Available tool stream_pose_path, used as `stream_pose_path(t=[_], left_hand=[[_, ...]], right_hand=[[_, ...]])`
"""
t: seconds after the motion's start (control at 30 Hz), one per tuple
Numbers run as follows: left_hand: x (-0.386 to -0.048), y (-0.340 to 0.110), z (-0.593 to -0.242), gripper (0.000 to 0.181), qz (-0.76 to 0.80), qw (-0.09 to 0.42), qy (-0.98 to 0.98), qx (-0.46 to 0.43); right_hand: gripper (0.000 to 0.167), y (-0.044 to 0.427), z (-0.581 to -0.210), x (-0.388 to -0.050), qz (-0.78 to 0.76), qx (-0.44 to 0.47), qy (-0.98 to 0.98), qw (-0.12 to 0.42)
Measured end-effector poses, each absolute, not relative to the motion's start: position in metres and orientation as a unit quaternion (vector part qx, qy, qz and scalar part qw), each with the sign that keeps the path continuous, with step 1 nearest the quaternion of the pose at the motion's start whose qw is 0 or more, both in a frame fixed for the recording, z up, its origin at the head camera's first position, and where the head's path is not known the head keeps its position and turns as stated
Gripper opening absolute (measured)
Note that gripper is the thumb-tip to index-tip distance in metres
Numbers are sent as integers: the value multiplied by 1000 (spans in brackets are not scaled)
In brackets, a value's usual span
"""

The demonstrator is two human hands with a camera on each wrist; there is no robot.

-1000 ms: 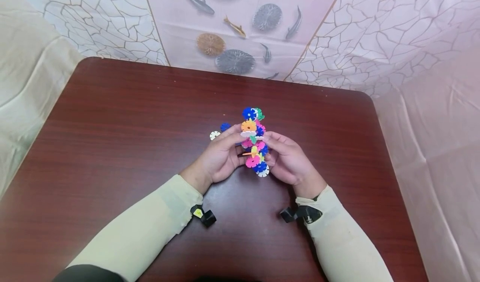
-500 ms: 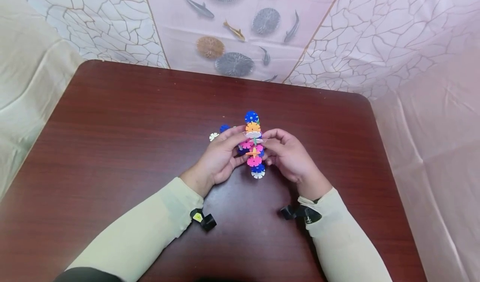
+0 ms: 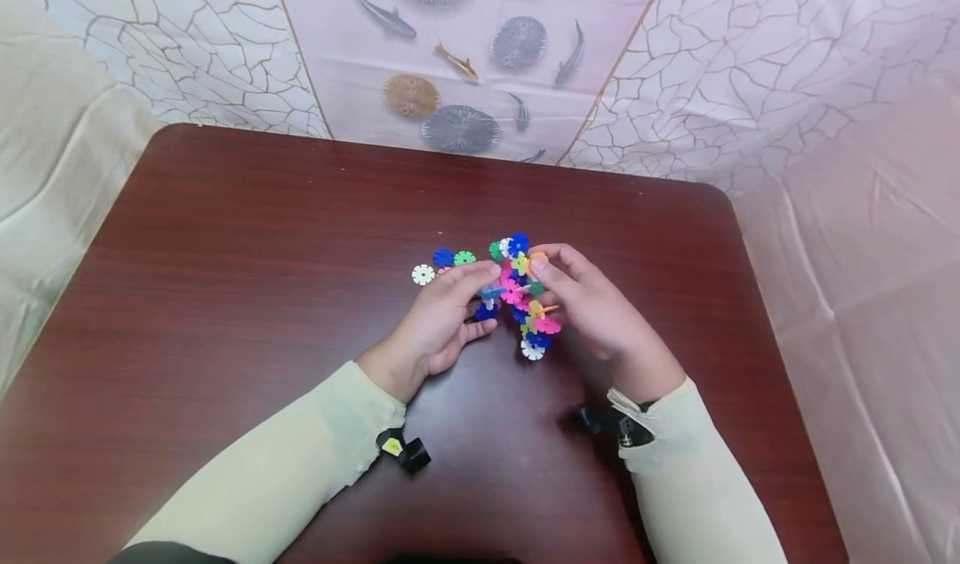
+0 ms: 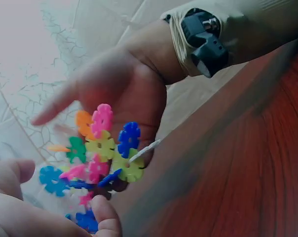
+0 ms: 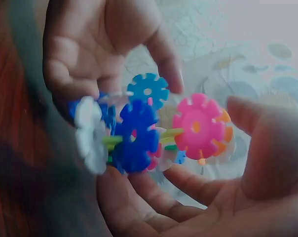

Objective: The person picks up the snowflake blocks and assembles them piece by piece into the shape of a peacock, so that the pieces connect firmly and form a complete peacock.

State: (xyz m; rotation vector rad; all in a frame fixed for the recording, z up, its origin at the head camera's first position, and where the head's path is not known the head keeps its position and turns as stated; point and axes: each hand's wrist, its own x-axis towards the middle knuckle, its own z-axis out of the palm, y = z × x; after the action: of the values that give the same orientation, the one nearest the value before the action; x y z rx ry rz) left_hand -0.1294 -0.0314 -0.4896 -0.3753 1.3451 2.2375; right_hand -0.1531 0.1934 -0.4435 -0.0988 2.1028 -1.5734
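Between my hands is an assembly of interlocking flower discs (image 3: 512, 291) in pink, blue, yellow, green, white and orange. My left hand (image 3: 441, 324) holds its left side, the thumb on top near a light-blue disc (image 5: 145, 85). My right hand (image 3: 609, 321) holds the right side, its thumb by an orange disc (image 4: 83, 122) at the upper right in the head view. In the right wrist view a pink disc (image 5: 196, 126) faces the camera, and the right fingers lie curled beneath the assembly. Parts of both hands' fingers are hidden behind the discs.
Past the left hand, a white disc (image 3: 423, 275), a blue disc (image 3: 443, 257) and a green disc (image 3: 464, 257) show near the brown table (image 3: 247, 297). Whether they join the assembly cannot be seen. A patterned cloth (image 3: 457, 56) hangs behind the table.
The assembly has turned from a narrow upright line to a spread-out angle. My right hand has shifted right, its thumb now at the orange disc. More of the green disc shows beyond my left hand.
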Motion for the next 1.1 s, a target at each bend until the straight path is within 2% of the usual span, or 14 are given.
stream_pose_path(t=[0.33, 0.53, 0.73, 0.93, 1.1], left_hand=[[-136, -29, -484, 56, 819, 281, 483, -131], [-145, -16, -486, 55, 832, 278, 459, -140], [-159, 6, -491, 71, 854, 274, 420, -138], [-169, 26, -492, 74, 868, 263, 399, -134], [-174, 35, -492, 69, 870, 252, 402, -135]], right_hand=[[37, 223, -463, -171, -642, 12, 708, 294], [23, 236, -472, -179, -722, 34, 630, 282], [12, 247, -479, -184, -768, 54, 585, 255], [12, 256, -483, -185, -757, 84, 605, 234], [22, 263, -481, -187, -692, 98, 679, 225]])
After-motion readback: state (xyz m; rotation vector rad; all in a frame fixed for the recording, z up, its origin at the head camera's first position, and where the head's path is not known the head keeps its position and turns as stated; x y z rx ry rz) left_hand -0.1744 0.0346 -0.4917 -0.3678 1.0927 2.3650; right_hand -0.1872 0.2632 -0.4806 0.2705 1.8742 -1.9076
